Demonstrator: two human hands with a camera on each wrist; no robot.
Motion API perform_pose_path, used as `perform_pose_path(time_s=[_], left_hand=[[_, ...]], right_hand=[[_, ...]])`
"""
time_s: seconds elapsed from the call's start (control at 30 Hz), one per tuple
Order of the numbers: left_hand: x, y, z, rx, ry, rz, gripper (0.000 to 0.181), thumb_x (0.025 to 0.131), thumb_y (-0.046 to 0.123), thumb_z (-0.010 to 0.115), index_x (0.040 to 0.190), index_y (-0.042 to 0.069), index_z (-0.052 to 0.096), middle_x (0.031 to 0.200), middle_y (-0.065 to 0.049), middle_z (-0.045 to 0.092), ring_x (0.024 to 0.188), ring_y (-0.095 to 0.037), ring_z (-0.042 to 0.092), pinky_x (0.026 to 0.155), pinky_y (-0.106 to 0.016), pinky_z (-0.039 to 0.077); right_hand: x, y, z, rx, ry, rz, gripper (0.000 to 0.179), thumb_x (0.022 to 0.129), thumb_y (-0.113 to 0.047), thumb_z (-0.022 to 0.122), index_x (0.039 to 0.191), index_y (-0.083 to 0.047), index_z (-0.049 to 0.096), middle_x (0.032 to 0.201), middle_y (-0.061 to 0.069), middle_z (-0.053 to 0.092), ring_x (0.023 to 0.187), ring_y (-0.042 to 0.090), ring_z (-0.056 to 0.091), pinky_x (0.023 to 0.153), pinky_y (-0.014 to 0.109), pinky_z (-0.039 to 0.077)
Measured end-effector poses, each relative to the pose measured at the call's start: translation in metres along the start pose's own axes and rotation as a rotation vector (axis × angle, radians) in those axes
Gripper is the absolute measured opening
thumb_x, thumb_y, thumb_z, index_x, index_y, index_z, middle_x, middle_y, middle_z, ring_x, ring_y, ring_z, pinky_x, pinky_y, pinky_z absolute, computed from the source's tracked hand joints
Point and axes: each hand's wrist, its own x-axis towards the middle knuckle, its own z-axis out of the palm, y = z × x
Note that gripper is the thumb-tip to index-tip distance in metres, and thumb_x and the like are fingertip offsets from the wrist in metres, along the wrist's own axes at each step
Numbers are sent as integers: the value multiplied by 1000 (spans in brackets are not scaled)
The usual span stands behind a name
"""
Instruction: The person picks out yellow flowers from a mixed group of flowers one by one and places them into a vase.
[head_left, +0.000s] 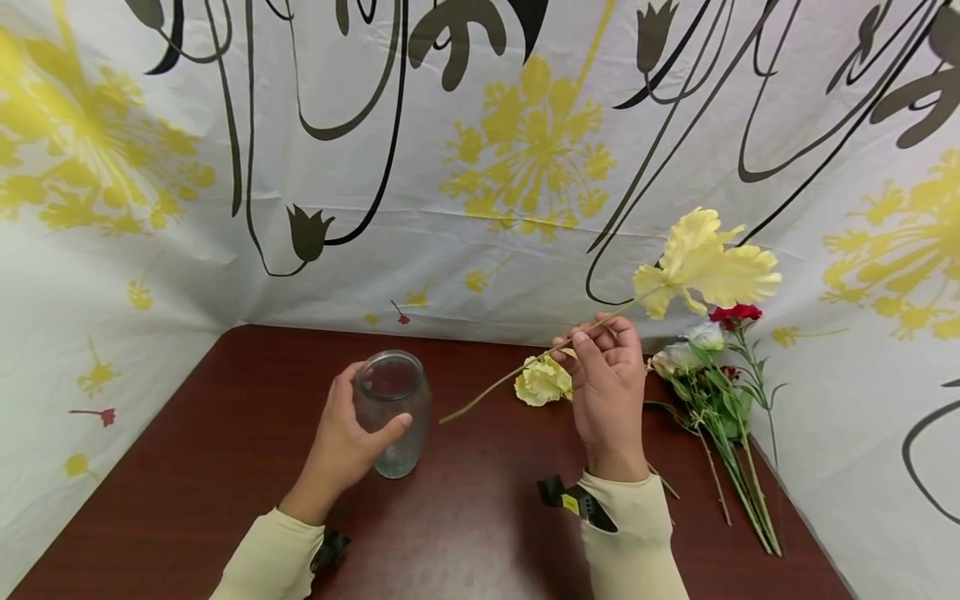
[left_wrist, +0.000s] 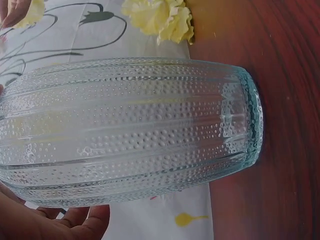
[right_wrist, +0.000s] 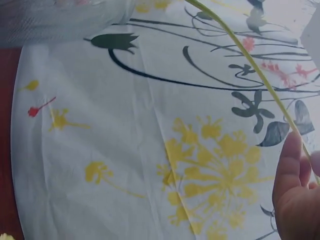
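Observation:
My left hand (head_left: 348,442) grips a clear glass vase (head_left: 405,450) near its top, the thumb across the front. Upright on the dark table, the vase has a textured, dotted wall, which fills the left wrist view (left_wrist: 135,130). With my right hand (head_left: 611,383) I pinch the thin green stem (head_left: 502,382) of a yellow flower (head_left: 701,262). The bloom points up to the right, while the bare stem end slants down toward the vase, just right of it. In the right wrist view the stem (right_wrist: 250,52) runs up from the fingertips toward the vase (right_wrist: 65,20).
A second yellow flower (head_left: 542,382) lies on the table (head_left: 247,450) behind my right hand. At the right edge lies a bunch of green stems (head_left: 731,467) with pale blooms and a red flower (head_left: 735,315). A printed cloth (head_left: 360,283) hangs behind and at both sides.

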Motion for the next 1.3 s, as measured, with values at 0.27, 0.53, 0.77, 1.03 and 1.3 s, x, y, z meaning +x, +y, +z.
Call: perform_pose_path(time_s=[0.27, 0.53, 0.77, 1.03, 1.3], left_hand=[[-2, 8, 5, 8, -42, 1, 92, 76, 33, 86, 146, 10, 31, 136, -11, 42, 119, -27, 48, 92, -55, 45], [-4, 14, 4, 4, -79, -1, 92, 75, 33, 87, 145, 10, 31, 134, -11, 43, 118, -27, 50, 90, -54, 47], [-4, 17, 5, 12, -91, -8, 93, 74, 35, 87, 145, 10, 31, 134, -12, 43, 118, -28, 50, 91, -53, 46], [-4, 16, 6, 8, -98, -15, 93, 74, 34, 87, 144, 10, 31, 133, -11, 43, 118, -28, 51, 91, -54, 46], [-4, 15, 6, 24, -94, -13, 93, 74, 36, 87, 144, 10, 31, 133, -12, 43, 119, -28, 50, 92, -54, 45]], right_hand=[[-1, 1, 13, 136, 110, -32, 28, 96, 5, 59, 119, -4, 44, 97, 11, 53, 85, 25, 64, 72, 30, 55], [-4, 15, 22, 110, 130, -38, 29, 98, 3, 58, 120, -3, 40, 97, 10, 53, 87, 25, 64, 75, 30, 55], [-15, 32, 27, 48, 80, 40, 24, 99, 5, 53, 117, -6, 41, 97, 10, 54, 87, 23, 65, 76, 30, 55], [-30, 52, 34, 46, 37, 83, 22, 98, 7, 53, 111, -8, 44, 97, 9, 57, 86, 21, 66, 74, 30, 55], [-42, 70, 38, 23, 11, 106, 18, 97, 4, 57, 107, -6, 46, 99, 10, 59, 89, 22, 67, 76, 31, 55]])
